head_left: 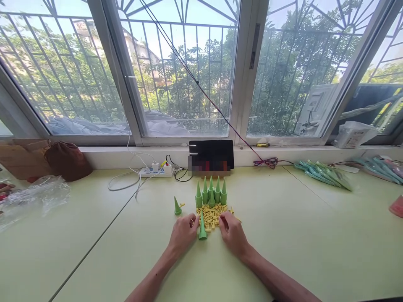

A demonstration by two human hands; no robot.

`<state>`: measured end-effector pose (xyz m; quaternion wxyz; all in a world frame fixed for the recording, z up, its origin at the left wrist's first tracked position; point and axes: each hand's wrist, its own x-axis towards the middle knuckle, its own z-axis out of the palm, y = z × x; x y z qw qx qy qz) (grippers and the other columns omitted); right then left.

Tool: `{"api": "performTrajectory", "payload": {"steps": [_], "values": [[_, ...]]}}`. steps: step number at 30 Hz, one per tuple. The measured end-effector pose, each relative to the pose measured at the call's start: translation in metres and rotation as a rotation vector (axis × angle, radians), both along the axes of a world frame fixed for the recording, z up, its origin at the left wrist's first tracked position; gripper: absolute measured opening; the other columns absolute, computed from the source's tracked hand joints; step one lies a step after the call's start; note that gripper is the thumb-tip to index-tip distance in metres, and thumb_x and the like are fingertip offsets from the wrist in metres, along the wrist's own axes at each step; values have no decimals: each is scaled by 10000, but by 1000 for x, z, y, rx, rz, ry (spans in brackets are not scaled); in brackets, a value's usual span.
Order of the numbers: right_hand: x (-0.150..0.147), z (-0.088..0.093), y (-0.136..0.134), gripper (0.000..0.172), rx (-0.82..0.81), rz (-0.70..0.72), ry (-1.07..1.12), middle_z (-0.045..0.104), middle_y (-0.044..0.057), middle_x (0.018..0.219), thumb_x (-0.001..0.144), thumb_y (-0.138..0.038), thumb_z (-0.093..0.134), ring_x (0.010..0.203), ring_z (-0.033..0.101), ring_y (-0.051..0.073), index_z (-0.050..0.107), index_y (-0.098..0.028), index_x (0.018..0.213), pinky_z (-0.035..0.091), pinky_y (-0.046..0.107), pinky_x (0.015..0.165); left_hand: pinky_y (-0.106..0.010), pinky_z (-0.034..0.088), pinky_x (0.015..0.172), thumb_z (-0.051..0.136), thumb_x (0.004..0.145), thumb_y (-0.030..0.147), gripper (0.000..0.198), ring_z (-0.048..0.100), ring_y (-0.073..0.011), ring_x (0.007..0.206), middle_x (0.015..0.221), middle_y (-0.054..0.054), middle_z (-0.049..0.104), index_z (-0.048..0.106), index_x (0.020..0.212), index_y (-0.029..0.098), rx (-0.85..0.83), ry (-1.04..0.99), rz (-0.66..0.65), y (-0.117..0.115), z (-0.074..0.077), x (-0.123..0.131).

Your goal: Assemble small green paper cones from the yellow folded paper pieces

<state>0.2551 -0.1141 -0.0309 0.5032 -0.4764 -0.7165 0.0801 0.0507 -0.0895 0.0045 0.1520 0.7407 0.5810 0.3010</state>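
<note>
A heap of small yellow pieces (210, 215) lies on the pale green table (283, 235) in front of me. Behind it stand several green cones (211, 193) in a tight group, and one lone green cone (177, 206) stands to the left. Another green cone (202, 228) stands upright between my hands. My left hand (183, 234) rests beside this cone, fingers curled by its base. My right hand (232, 233) lies at the right edge of the yellow heap, fingers bent into the pieces; what they hold is hidden.
A dark tablet (211, 155) leans against the window sill behind the cones. A white power strip (156, 170) with cables sits left of it. A brown pouch (67, 160) and clear plastic bag (34, 196) lie far left. Teal packets (324, 173) lie at the right.
</note>
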Motion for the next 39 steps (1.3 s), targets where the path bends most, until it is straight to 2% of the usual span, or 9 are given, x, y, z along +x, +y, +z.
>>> {"api": "performTrajectory", "payload": {"steps": [4,12,22,27,33,36,39], "values": [[-1,-1,0,169,-6,8,3,606,19,766,1010,-213,438,645,570,174,541,-209,876,444,264,605,-288,203,543,383,962,423,503,292,-126,483,478,32,376,415,512,201,-44,62,14,-1,0,3],[-2,2,0,178,-11,19,3,607,23,764,1007,-208,431,646,571,179,541,-212,867,444,270,604,-297,220,566,339,974,405,487,341,-139,508,527,-10,474,441,545,199,-111,140,-2,-2,2,3],[-3,2,1,176,2,22,-3,613,19,762,1006,-196,447,647,575,173,552,-211,866,452,265,597,-292,247,570,333,972,413,473,419,-160,542,561,-32,532,439,561,204,-97,154,7,-2,2,2],[-3,3,1,178,10,28,-2,618,21,764,1008,-199,443,641,578,175,555,-211,870,453,271,590,-287,249,565,328,964,440,473,394,-153,528,534,-11,484,386,555,212,-59,103,10,-2,3,2],[-4,2,1,194,22,34,-9,613,24,760,1021,-206,428,640,574,178,551,-213,871,445,273,583,-274,231,546,369,960,461,459,296,-128,508,512,45,344,309,573,222,67,1,60,1,1,-1],[-5,2,-1,212,72,35,-69,614,27,764,1027,-199,419,654,581,180,547,-214,858,432,272,595,-258,253,537,397,968,454,448,290,-117,505,529,60,317,354,590,217,129,-88,37,0,2,-2],[-6,2,-4,234,114,39,-143,607,23,757,1038,-194,409,654,574,177,542,-217,846,412,269,602,-239,298,535,428,982,423,408,338,-112,506,545,59,380,471,641,205,174,-169,-41,-2,4,-1]]}}
